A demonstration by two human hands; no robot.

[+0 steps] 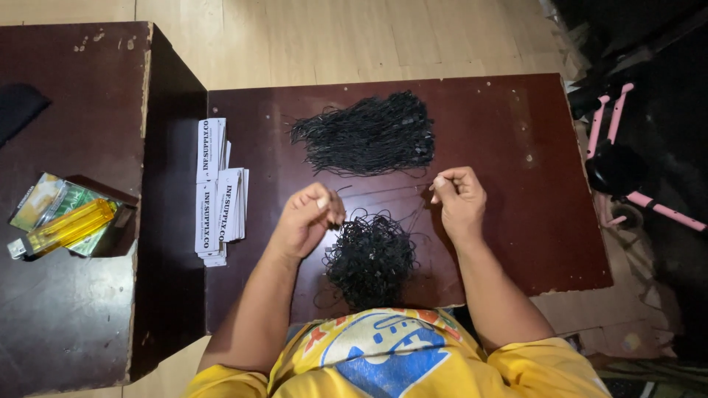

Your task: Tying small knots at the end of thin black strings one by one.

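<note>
My left hand [308, 215] and my right hand [458, 193] are both pinched on one thin black string [383, 190] stretched between them over a dark brown table [516, 221]. Just below the hands lies a tangled heap of black strings [370, 258], close to my body. Beyond the hands sits a neater bundle of black strings [366, 135], laid roughly side by side. Both hands hover a little above the tabletop.
Stacks of white paper tags with black print [217, 190] lie at the table's left edge. A second, higher dark table [66, 309] on the left holds a yellow lighter [63, 228] and a small green box [51, 203]. A pink-framed object [616, 147] stands on the right.
</note>
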